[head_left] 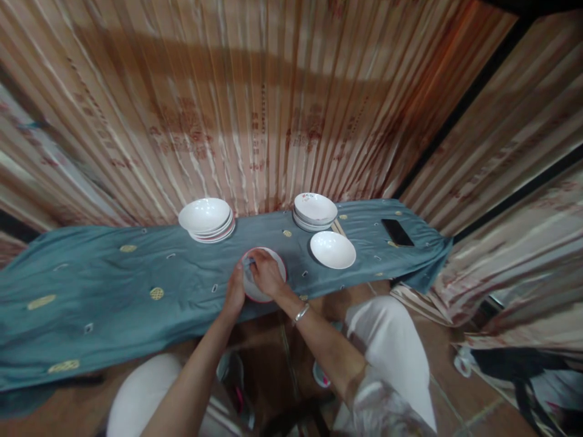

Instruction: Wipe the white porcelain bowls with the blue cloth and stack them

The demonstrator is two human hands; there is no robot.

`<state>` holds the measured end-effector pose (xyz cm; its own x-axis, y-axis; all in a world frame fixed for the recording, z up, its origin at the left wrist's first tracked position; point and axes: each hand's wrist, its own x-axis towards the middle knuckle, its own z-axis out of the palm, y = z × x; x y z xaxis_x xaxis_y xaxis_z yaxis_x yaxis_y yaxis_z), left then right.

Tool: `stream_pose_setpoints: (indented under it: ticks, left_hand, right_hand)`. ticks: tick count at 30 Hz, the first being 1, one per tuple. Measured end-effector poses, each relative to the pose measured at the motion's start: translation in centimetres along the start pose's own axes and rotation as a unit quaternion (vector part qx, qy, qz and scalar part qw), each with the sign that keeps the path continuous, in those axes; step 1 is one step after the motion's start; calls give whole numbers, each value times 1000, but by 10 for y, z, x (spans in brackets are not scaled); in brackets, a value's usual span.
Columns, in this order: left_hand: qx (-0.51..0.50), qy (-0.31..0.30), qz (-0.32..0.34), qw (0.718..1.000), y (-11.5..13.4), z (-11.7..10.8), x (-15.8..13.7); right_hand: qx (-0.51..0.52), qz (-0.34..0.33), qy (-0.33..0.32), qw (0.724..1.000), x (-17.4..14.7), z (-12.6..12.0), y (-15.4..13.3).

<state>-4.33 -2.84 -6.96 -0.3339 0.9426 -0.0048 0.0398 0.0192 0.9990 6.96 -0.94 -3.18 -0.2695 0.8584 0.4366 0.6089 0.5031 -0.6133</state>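
Note:
A white plate with a red rim lies near the front edge of the cloth-covered table, straight ahead of me. My left hand grips its left rim. Over the upper left part of the plate, my right hand has its fingers bent together. A small greyish patch shows by those fingertips, too blurred to name. Behind and to the left stands a stack of white plates, some with red rims. Another stack of white dishes is at the back right, and a single white bowl sits in front of it.
The table carries a blue-green patterned cloth. Pale sticks, perhaps chopsticks, lie beside the right stack. A black phone rests near the right end. Curtains hang behind the table, and a dark pole slants at the right.

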Motion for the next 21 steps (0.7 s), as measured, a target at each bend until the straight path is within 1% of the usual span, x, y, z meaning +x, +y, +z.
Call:
stream_pose_setpoints:
  ticks: [2,5,9,12,16,21]
  left_hand:
    - [6,8,-12,1000,6,1,-4]
    - [-2,1,-9,1000,11,1,-8]
    - [-13,0,1,1000,10,0,-9]
    - [-18,10,6,1000,9,1,-9]
    - [-39,22,-15,999,10,5,-10]
    - [-47,33,-33,998,12,9,-12]
  right_hand:
    - [-50,-10,-17,999,1,-4,6]
    - [-116,-15,-50,992,-2,-11,14]
    - [-159,-2,-91,983,-12,-19,19]
    - [-163,18,-113,980,-22,-22,19]
    - [-151,54,-129,979,-36,-21,15]
    - [-81,98,-131,983,-53,-18,0]
